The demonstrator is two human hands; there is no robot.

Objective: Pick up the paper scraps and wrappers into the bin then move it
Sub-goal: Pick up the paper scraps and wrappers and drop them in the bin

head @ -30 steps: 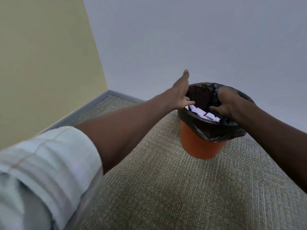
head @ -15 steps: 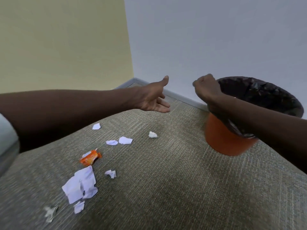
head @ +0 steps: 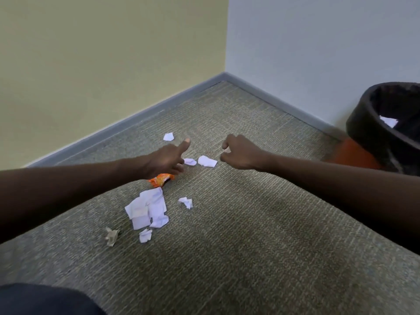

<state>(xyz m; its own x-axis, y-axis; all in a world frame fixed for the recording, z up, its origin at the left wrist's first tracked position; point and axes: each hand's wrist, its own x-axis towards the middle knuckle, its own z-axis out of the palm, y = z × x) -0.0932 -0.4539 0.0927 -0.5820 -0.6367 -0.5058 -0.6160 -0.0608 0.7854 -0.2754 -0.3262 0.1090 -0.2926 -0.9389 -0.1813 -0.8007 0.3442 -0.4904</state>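
Nearest, below left hand [head: 167, 159]: white scraps [head: 147, 209], orange wrapper [head: 160, 179]; fingers loosely spread, thumb up, holding nothing; right hand [head: 238, 153] curled, contents unclear; bin [head: 363, 130] far right; could scatter scraps, miss small ones.

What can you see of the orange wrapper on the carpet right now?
The orange wrapper is a small crinkled packet, glossy like foil or plastic, orange with pale markings. It lies flat on the carpet, just beyond the pile of white paper scraps. The left hand hovers over its far edge, hiding part of it; contact cannot be told.
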